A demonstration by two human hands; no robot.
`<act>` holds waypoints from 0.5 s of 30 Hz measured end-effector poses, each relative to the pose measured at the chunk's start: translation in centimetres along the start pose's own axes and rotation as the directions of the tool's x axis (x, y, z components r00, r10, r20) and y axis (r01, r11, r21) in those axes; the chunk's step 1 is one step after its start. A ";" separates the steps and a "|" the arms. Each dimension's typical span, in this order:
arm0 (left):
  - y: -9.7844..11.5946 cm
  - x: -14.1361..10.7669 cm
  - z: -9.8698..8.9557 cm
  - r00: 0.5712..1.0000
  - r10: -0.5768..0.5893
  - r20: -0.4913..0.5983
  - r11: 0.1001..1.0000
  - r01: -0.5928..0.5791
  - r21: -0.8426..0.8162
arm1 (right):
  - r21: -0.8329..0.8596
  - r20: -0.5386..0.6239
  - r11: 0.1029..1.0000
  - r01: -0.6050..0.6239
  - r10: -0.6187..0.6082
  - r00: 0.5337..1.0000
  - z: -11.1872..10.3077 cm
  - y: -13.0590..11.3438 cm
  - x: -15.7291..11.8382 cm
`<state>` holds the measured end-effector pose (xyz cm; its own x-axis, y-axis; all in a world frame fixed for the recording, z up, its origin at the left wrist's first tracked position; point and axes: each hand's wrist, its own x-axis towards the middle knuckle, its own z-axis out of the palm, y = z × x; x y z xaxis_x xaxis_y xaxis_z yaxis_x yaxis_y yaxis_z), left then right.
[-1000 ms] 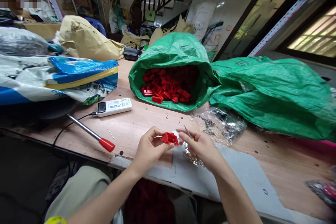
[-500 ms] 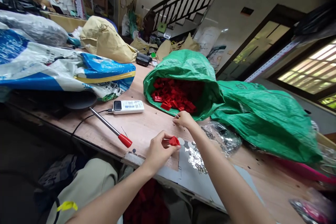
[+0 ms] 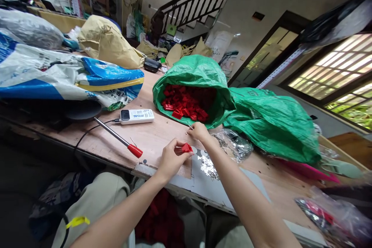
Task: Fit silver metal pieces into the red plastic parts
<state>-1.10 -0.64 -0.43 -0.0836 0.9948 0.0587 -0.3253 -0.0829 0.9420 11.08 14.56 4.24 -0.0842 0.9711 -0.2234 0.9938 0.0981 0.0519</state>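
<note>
Between the fingertips of my left hand [image 3: 171, 159] is a small red plastic piece [image 3: 186, 147], held just above the table's front part. My right hand [image 3: 199, 131] is closed in a pinch on a thin metal rod [image 3: 190, 127], whose tip points toward the mouth of a green woven sack [image 3: 194, 68]. Inside that sack lie many red pieces [image 3: 186, 102] like the one I hold. Under my right forearm, a pile of small shiny metal parts [image 3: 208, 166] is spread on a grey board [image 3: 200, 188].
A white power bank [image 3: 137, 116] with a cable lies left, near a red-handled metal lever [image 3: 135, 150]. A blue-and-white sack [image 3: 110, 81] covers the left side. A clear plastic bag [image 3: 236, 145] and a second green sack [image 3: 276, 124] sit right. Someone sits in the far left background.
The view has shifted, so the scene sits a little further left. Both hands keep nearly the same pose, with the same red piece and metal rod in them.
</note>
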 end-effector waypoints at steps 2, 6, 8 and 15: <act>-0.1 0.0 -0.1 1.000 0.005 0.005 1.000 -0.005 -0.002 | 0.002 -0.003 1.000 -0.007 0.007 1.000 0.1 0.1 -0.1; -0.1 -0.1 -0.2 1.000 0.007 0.014 1.000 -0.007 -0.006 | 0.015 -0.008 1.000 -0.011 0.011 1.000 0.3 0.2 -0.4; 0.0 -0.1 -0.2 1.000 0.009 0.015 1.000 -0.009 -0.011 | 0.021 -0.022 1.000 -0.017 0.018 1.000 0.3 0.1 -0.6; 0.1 -0.2 -0.1 1.000 0.001 0.008 1.000 -0.001 0.002 | 0.039 -0.096 0.995 -0.094 0.097 0.991 0.5 -0.5 -1.7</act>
<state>-1.22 -0.87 -0.42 -0.0763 0.9951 0.0622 -0.3230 -0.0837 0.9427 10.73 12.71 4.12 0.0062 0.9924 -0.1226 0.9994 -0.0020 0.0345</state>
